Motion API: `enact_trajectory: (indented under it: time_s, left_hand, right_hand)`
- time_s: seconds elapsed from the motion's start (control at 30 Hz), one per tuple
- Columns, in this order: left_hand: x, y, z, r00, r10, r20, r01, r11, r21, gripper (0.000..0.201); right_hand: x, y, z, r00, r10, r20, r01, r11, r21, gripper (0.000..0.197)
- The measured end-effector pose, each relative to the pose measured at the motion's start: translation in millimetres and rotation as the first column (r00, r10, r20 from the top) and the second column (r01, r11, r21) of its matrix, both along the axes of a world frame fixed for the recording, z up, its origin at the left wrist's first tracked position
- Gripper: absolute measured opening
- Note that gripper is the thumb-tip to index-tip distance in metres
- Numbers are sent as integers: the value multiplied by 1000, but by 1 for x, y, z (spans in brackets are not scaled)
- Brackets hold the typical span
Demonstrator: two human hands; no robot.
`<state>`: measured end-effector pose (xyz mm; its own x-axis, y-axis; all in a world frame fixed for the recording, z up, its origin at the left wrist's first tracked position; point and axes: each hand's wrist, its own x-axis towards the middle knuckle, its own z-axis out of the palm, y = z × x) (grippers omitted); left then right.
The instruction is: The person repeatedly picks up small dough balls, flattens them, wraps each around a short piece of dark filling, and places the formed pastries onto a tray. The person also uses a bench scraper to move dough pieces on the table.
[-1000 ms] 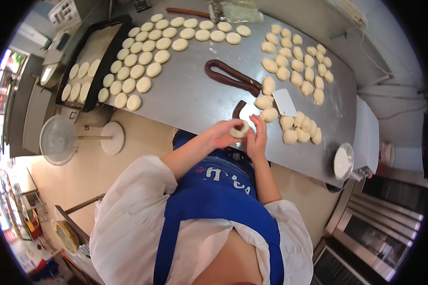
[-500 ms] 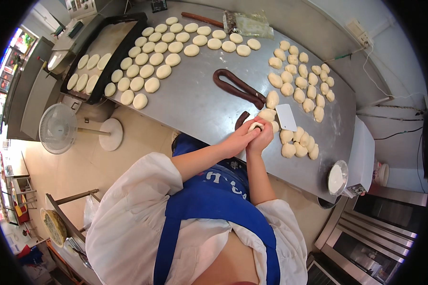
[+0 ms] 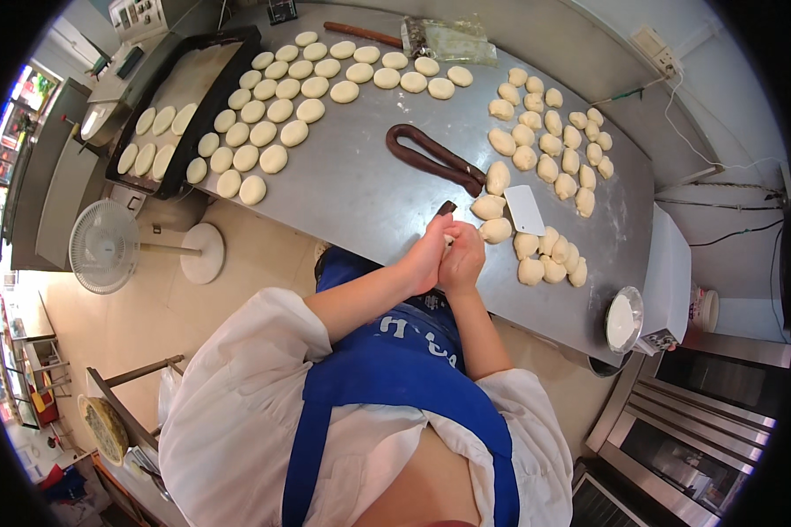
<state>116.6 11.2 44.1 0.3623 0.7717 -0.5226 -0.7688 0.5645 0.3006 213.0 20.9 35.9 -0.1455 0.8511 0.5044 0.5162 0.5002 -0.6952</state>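
Both hands are pressed together at the table's near edge. My left hand (image 3: 424, 257) and my right hand (image 3: 464, 256) are closed round one piece of dough (image 3: 449, 239), and only a pale bit of it shows between the fingers. Just beyond my fingertips lies the end of a short dark brown filling strip (image 3: 446, 208). Farther off, a long rope of the same filling (image 3: 424, 161) is bent into a narrow loop. To the right of my hands are plump dough pieces (image 3: 496, 231) and a white flat scraper (image 3: 525, 211), which lies beside them.
Rows of flattened dough rounds (image 3: 279, 110) cover the table's left; more dough pieces (image 3: 549, 144) sit at the right. A black baking tray (image 3: 246, 54) holds several rounds. Behind lie a rolling pin (image 3: 360, 33) and a plastic bag (image 3: 448, 42). A flour bowl (image 3: 624, 321) stands right; a fan (image 3: 104, 247) left.
My hands have drawn slightly left and back from the dough pieces and closed further round the dough. The dark filling seen in its opening is now hidden.
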Motion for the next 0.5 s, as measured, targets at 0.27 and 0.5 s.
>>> enact_trajectory:
  time_s: [0.27, 0.5]
  left_hand:
    - [15, 5, 7, 970, 77, -230, -32, 981, 193, 44]
    - [0, 2, -1, 955, -41, -295, 112, 967, 227, 47]
  right_hand:
    - [4, 29, -12, 971, -202, -129, 141, 916, -376, 28]
    - [-4, 21, 19, 973, 37, -229, -103, 953, -285, 39]
